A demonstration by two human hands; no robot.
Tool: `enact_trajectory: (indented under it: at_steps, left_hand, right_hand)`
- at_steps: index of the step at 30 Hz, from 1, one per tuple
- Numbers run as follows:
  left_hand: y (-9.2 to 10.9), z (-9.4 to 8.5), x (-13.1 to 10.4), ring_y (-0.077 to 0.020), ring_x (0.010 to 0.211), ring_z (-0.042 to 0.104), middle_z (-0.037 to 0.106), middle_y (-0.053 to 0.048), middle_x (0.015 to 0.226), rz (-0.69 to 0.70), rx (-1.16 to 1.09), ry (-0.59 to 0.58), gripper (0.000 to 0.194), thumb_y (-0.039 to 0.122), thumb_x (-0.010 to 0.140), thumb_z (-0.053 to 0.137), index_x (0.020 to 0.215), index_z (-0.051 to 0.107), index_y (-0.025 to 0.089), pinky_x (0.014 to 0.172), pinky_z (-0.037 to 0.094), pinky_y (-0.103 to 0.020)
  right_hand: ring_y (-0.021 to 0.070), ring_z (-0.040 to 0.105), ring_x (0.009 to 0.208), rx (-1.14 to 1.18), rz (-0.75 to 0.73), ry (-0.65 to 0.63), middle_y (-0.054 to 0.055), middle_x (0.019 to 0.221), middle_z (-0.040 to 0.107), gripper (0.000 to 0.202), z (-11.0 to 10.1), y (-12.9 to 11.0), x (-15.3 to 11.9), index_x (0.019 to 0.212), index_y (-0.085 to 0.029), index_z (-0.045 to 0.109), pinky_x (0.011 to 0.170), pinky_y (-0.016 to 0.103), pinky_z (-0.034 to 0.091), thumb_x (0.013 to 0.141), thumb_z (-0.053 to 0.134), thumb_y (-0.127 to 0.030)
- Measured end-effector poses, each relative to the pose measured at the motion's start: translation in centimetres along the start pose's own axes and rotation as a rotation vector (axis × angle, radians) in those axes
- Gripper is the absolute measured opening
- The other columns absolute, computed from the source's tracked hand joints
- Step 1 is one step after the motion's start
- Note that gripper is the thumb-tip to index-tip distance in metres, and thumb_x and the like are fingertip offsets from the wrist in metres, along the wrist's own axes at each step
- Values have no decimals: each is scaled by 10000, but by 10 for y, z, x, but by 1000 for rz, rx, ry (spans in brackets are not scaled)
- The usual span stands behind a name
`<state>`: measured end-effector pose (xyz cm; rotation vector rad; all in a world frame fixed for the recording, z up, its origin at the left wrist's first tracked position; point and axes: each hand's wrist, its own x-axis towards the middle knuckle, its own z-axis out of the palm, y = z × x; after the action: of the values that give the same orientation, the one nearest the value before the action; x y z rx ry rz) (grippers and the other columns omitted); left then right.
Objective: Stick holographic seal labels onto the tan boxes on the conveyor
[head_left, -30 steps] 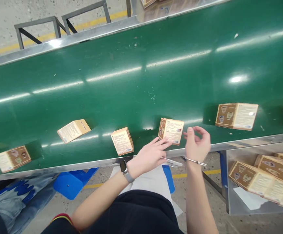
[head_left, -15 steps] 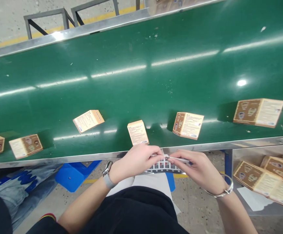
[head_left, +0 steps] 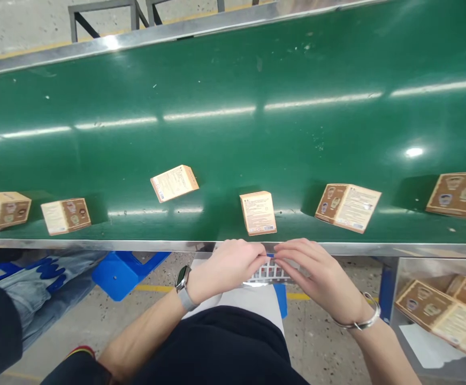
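Finding, in the head view, a white grid piece (head_left: 270, 271) low between both hands, just short of the metal rim (head_left: 132, 245) and above the wearer's lap. Noting small reddish patches within the grid and a shiny strip along the lower edge. Recording the left hand (head_left: 235, 262) as grasping the upper left part of this piece, thumb drawn close to the fingers. Recording the right hand (head_left: 316, 270) as bent over the opposite end, fingertips near those of the left; being unable to tell whether pinching or merely touching there. Observing a watch (head_left: 182, 279) on the left wrist and a metal bracelet (head_left: 363, 324) on the right. Locating beyond the rim, on the green work surface (head_left: 216, 139), a printed box (head_left: 259, 214) near both hands but apart from them. Listing also a brown-and-cream box (head_left: 349, 207) to its right and a tilted box (head_left: 175, 183) to its left. Registering more boxes (head_left: 441, 310) on a metal side shelf (head_left: 405, 266) at lower right, beside white paper (head_left: 429, 346), and seeing a blue stool (head_left: 114, 275) at lower left
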<state>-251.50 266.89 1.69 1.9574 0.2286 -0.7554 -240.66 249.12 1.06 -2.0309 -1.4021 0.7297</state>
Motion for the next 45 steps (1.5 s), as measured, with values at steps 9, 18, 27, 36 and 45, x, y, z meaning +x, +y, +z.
enact_trajectory:
  at_steps: [9, 18, 27, 36, 45]
  left_hand:
    - [-19, 12, 5, -183, 837, 647, 703, -41, 872, 14, 121, 119, 314, 269, 1013, 398, 841, 643, 175, 670, 476, -269]
    - [-50, 53, 30, -243, 1498, 230, 326, -39, 1587, 403, 518, 259, 208, 131, 932, 516, 841, 701, 159, 1220, 267, -458]
    - [-31, 56, 46, -205, 1496, 236, 307, -37, 1587, 402, 485, 280, 219, 159, 935, 529, 794, 697, 168, 1201, 306, -445]
    - [29, 92, 127, -208, 1499, 227, 348, -12, 1576, 415, 472, 253, 217, 174, 929, 553, 766, 696, 186, 1199, 295, -438]
    - [78, 92, 156, -223, 1482, 278, 378, -37, 1561, 446, 426, 229, 216, 185, 943, 540, 790, 691, 170, 1210, 276, -429]
  right_hand:
    - [235, 648, 1064, 366, 340, 254, 85, 1128, 692, 128, 10, 13, 10, 841, -239, 636, 887, 411, 538, 923, 569, -312]
    - [253, 649, 1018, 654, 701, 710, 112, 1090, 696, 290, 64, 46, 37, 751, -198, 644, 890, 442, 522, 744, 712, -480]
    - [230, 645, 986, 642, 702, 928, 99, 1073, 692, 259, 62, 50, 34, 765, -190, 635, 846, 383, 521, 769, 699, -441]
    - [224, 657, 924, 432, 694, 1009, 105, 1024, 678, 267, 21, 130, -7, 802, -198, 598, 807, 379, 539, 812, 659, -458]
    - [203, 645, 751, 183, 776, 1161, 55, 851, 630, 320, -28, 159, -24, 1013, -217, 502, 711, 366, 541, 835, 626, -452]
